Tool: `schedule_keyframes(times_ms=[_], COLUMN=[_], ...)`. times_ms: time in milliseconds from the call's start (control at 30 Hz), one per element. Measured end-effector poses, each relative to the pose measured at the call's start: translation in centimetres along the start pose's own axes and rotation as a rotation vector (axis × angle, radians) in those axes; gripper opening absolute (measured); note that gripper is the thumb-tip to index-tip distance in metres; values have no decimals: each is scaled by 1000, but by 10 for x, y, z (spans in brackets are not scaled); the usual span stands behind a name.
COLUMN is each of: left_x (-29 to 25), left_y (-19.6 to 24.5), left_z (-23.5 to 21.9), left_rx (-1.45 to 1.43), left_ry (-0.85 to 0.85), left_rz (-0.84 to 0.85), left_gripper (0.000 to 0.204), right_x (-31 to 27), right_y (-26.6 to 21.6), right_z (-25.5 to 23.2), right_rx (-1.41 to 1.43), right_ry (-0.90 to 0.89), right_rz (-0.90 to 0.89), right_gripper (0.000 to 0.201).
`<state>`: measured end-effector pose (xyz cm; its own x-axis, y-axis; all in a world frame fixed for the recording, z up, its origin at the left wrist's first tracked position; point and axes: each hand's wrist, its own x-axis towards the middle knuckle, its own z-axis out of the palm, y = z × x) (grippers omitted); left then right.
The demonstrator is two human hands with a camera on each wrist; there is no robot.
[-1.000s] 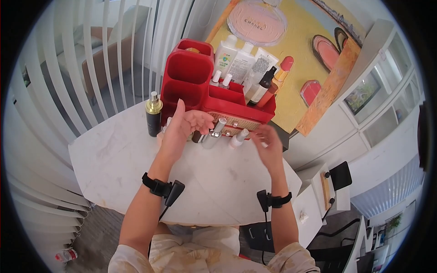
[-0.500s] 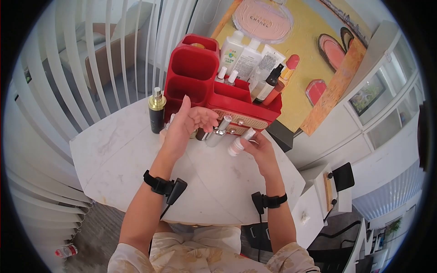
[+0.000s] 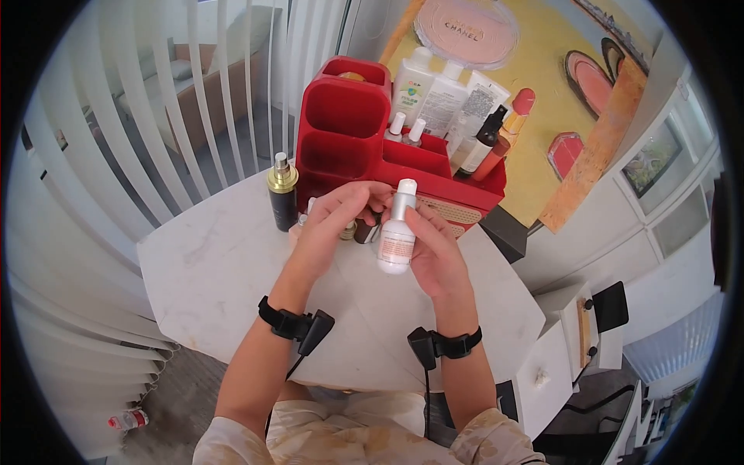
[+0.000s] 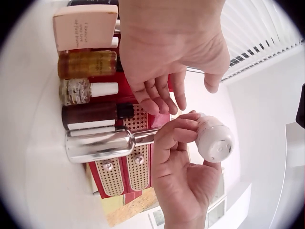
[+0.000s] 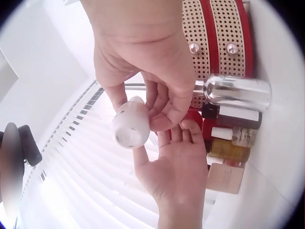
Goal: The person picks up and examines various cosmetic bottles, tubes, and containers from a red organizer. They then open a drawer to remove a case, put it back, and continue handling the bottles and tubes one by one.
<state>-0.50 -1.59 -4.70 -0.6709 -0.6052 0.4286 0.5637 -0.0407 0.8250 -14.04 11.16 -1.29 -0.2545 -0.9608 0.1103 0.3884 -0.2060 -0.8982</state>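
Observation:
My right hand [image 3: 442, 260] pinches a small white pump bottle [image 3: 397, 246] with a silver collar and pale cap, held up over the table. The bottle's round base [image 4: 217, 145] faces the camera in the left wrist view. Just left of it is my left hand [image 3: 319, 236], palm toward the bottle, fingers loosely bent and holding nothing. In the left wrist view a shiny silver bottle [image 4: 100, 146] stands behind the hands, in a row with a dark brown bottle [image 4: 88, 114], a small clear bottle with white cap [image 4: 75, 90], an amber bottle [image 4: 86, 65] and a pink box [image 4: 83, 28].
A red organizer [image 3: 484, 194] with woven drawer fronts stands at the back of the white marble table [image 3: 209, 271]. White bottles [image 3: 442, 99] and tubes fill its right compartments. A black bottle with gold collar [image 3: 284, 201] stands left; a painting [image 3: 535, 178] leans behind.
The right hand has taken hold of the white pump bottle, lifted it off the table and brought it left to the middle. The left hand has shifted slightly right, toward it.

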Motion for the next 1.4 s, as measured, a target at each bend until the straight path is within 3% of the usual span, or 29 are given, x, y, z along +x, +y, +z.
schedule_keyframes(times_ms=[433,600,700,1100,1400], left_x=[-8,-5,-2,-4,-4], left_y=[2,0,1,3,-4], left_z=[4,-3,-2,-4,-8], left_rx=[-15,-93,-121,-130,-84], left_ry=[-108,-14,45,-70,-22], left_rz=[-154,-114,-99,-142,-111], left_gripper=[38,34,32,33,29], right_x=[-11,-10,-11,-9,-9], right_y=[32,30,27,34,34], right_z=[-15,-6,3,-11,-3], right_rx=[85,124,50,123,-48], right_ry=[-99,-215,-163,-296,-186], right_rz=[90,104,125,128,43], right_gripper=[37,41,42,47,46])
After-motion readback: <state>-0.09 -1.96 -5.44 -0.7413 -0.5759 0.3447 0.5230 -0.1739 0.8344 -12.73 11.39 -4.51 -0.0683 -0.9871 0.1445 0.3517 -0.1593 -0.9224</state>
